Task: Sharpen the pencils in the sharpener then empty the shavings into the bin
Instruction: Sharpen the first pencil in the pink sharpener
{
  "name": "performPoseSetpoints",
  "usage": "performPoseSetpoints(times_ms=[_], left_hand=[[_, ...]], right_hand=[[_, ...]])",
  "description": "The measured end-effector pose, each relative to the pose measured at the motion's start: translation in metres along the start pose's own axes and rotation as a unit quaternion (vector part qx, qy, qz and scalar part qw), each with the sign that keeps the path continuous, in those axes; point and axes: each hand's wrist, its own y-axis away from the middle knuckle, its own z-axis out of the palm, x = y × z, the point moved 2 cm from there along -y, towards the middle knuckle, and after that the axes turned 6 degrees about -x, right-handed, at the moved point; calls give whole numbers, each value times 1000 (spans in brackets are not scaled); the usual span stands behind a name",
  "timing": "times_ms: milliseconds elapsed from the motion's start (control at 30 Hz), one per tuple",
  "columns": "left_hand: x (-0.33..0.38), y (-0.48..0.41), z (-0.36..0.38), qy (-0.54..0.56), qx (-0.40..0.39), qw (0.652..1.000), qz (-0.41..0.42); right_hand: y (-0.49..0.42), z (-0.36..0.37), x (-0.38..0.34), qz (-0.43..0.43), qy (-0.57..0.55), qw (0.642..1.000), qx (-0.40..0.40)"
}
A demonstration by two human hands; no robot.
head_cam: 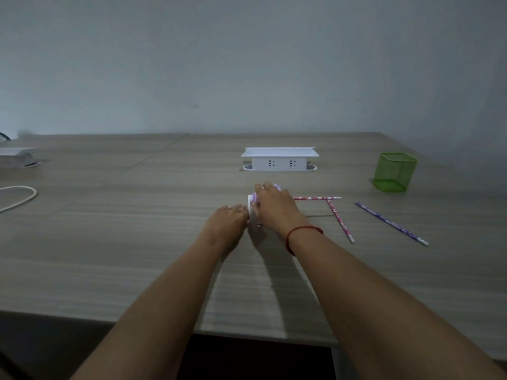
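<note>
Fingers of our right hand grasp the sharpener mid-counter; our left hand touches its end, grip unclear. We should steady it firmly; pencils lie beside.

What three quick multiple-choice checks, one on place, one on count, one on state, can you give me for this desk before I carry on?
1. Where is the green mesh holder?
A. far right of the desk
B. near left corner
C. on the socket box

2. How many pencils lie loose on the desk?
A. one
B. three
C. five

3. What is the right hand doing?
A. resting flat on bare desk
B. lifting a pencil
C. covering the sharpener

Answers: 1 A, it stands right of the white socket box. 2 B, two pink pencils and a purple pencil. 3 C, it lies over the sharpener, with the left hand at its side.
</note>
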Motion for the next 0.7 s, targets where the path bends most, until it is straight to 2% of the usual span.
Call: performPoseSetpoints(times_ms=[233, 433, 700], left_hand=[[-15, -24, 8, 12, -58, 998, -5], [-27, -48, -7, -88, -51, 994, 25], [-30, -57, -28, -142, -38, 989, 17]], right_hand=[[-2, -1, 3, -6, -8, 1000, 14], [-3, 0, 5, -14, 3, 1000, 14], [-6, 0, 3, -13, 27, 1000, 6]])
